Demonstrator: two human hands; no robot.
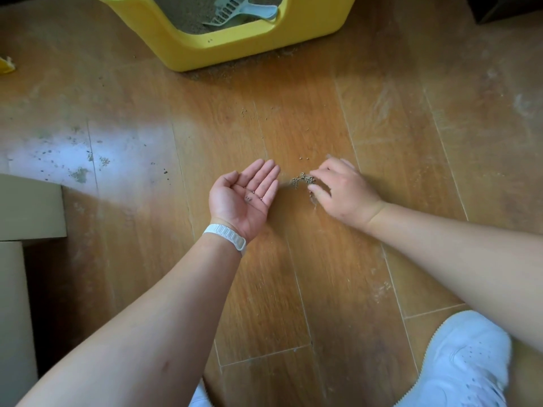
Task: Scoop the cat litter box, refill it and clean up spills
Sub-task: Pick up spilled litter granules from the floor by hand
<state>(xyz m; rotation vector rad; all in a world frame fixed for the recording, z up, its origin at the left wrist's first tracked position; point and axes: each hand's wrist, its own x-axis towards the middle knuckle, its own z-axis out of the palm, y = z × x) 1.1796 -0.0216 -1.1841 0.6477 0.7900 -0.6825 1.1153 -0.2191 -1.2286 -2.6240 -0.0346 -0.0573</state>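
Litter box: the yellow plastic litter box sits at the top of your view, its low cut-out entrance facing you.
Inside it: grey-brown granular litter, with the pale blue slotted plastic scoop lying on top.
Scoop axis: its length runs roughly left to right, the slotted blade low to the left and the handle end against the box's right inner wall.
Spill: a small clump of grey-brown litter pellets lies on the wooden plank floor between your hands, well apart from the box, with a couple of stray pellets just beyond it.
Box edge: a line of fine litter dust lies along the foot of the box's front wall.
Left hand: yours lies palm up and flat just left of the clump, fingers straight, a few pellets on them; a white band circles the wrist.
Right hand: palm down, blurred, its bent fingertips touch the clump; you cannot tell whether it pinches any pellets.
Room: bare planks lie between the hands and the box; a pale cabinet stands at the left edge, and your white shoe is at lower right.
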